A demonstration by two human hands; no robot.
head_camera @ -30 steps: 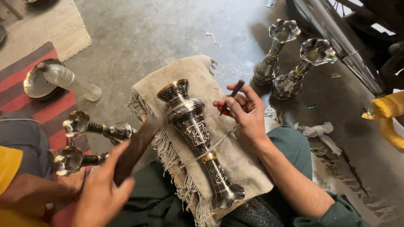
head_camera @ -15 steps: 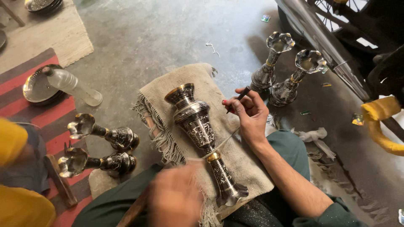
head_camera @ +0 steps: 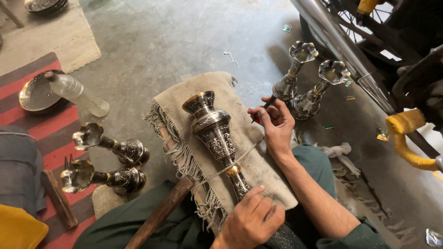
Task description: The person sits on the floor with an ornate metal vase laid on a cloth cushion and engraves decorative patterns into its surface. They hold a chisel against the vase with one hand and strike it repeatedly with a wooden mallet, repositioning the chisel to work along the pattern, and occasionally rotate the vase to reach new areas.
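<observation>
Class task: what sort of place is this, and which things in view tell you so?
Probably a small metal-craft workshop on a bare concrete floor. An engraved metal vase lies tied onto a cloth pad, several finished vases stand about, and the right hand holds a thin engraving tool.

A vase (head_camera: 216,133) lies on a cloth (head_camera: 240,152) over the lap, two candlesticks (head_camera: 295,78) behind-right, two more (head_camera: 110,161) lying left on the floor (head_camera: 161,41).
</observation>
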